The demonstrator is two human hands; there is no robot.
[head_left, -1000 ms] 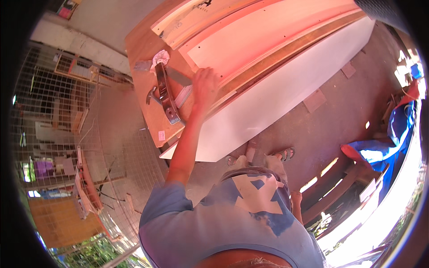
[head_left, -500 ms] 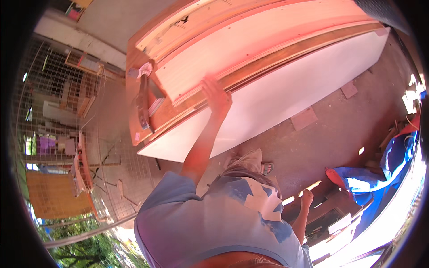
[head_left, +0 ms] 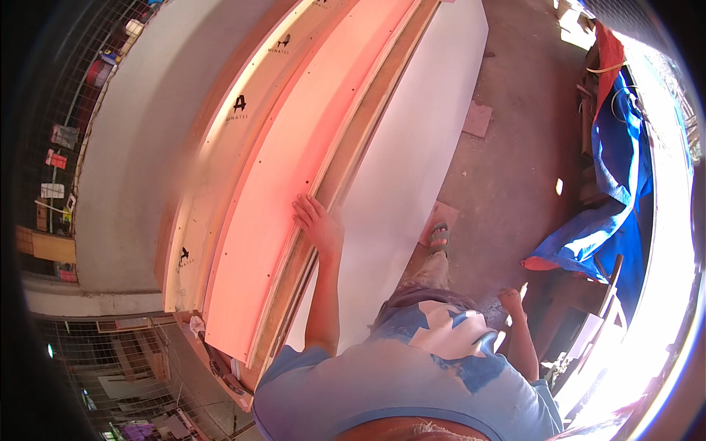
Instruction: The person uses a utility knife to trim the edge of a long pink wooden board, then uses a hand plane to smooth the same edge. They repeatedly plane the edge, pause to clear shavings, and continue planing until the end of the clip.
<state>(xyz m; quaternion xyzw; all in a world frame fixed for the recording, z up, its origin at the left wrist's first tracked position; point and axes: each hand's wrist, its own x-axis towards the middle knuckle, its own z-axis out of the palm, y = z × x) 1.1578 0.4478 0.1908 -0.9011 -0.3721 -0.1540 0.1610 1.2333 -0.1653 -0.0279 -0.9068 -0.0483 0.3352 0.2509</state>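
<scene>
My left hand [head_left: 320, 223] lies on the near long edge of a long pale panel [head_left: 268, 191], its fingers stretched out over the surface. Small dark dots run along the panel's edges. My right hand [head_left: 510, 299] hangs low at my right side, away from the bench. Its fingers are curled in, and nothing shows in them. Beside the pale panel runs a brown wooden strip [head_left: 283, 290] of the bench. A long white panel [head_left: 419, 117] stands along the bench's near side, next to my left forearm. Beyond the pale panel lies a long board with dark printing [head_left: 209, 158].
A crumpled pale rag [head_left: 196, 324] and a dark tool [head_left: 220, 371] sit at the bench's near end. Flat reddish pieces [head_left: 477, 119] lie on the floor. At right hangs a blue tarp [head_left: 588, 228] near dark wooden pieces. Wire mesh [head_left: 118, 367] stands at lower left.
My view has turned to the right, so the bench now runs up and away. My left hand has moved farther along the pale panel from its near end. My right hand stays low.
</scene>
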